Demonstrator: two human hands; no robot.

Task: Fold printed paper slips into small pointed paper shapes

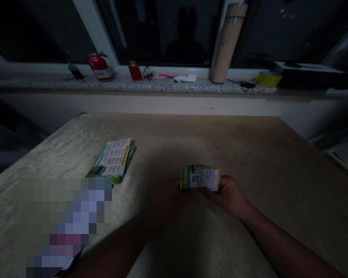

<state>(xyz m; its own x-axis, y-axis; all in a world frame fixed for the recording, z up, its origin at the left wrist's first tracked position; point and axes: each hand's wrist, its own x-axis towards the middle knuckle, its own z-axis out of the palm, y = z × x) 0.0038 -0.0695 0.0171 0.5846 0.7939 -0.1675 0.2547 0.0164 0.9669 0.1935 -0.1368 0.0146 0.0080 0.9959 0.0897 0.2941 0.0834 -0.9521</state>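
Observation:
Both my hands hold a small folded leaflet point(201, 177), green and white with print, just above the table point(249, 154). My left hand point(171, 197) grips its left end and my right hand point(227, 195) grips its right end, fingers curled round the edges. A small stack of flat leaflets point(113, 160) with a red grid pattern lies on the table to the left, apart from my hands. The scene is dim.
A blurred patch point(63, 224) covers the table's near left. Behind the table a stone window sill point(162, 85) carries a red can point(100, 67), a small red container point(135, 71), a cardboard tube point(227, 42), a yellow tape roll point(268, 79) and small clutter.

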